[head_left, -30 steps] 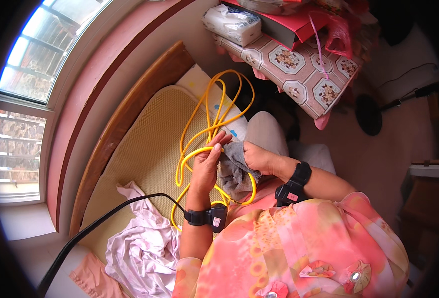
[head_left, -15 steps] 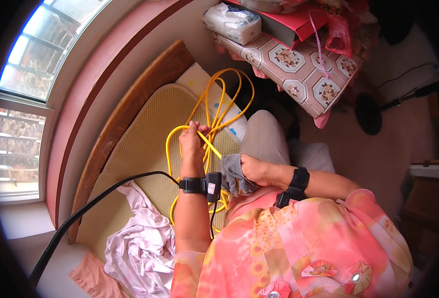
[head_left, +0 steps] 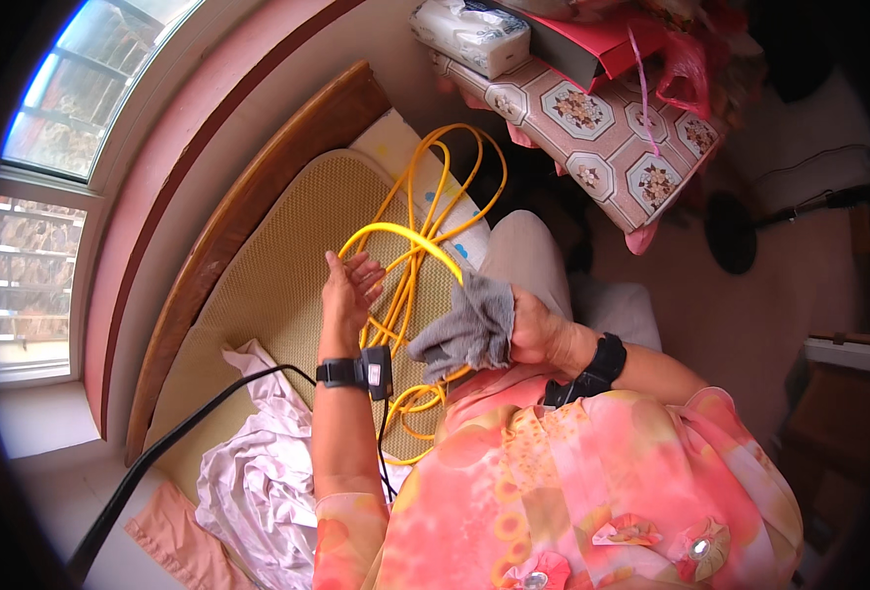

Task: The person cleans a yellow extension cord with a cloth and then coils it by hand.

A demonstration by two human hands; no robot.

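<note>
Mid-frame, right hand (head_left: 541,329) holds grey cloth (head_left: 466,332) with yellow cable (head_left: 395,228) running into it; left hand (head_left: 347,289) has grip wide.

I'm watching a bench (head_left: 641,208) that is wearing a flower-patterned cover (head_left: 588,169). On the bench, a tissue packet (head_left: 474,41), a red box file (head_left: 607,41) and a pink plastic bag (head_left: 686,81) are sitting together. Well left of the bench, a window (head_left: 33,280) is glowing and a crumpled pale cloth (head_left: 263,482) is lying.
</note>
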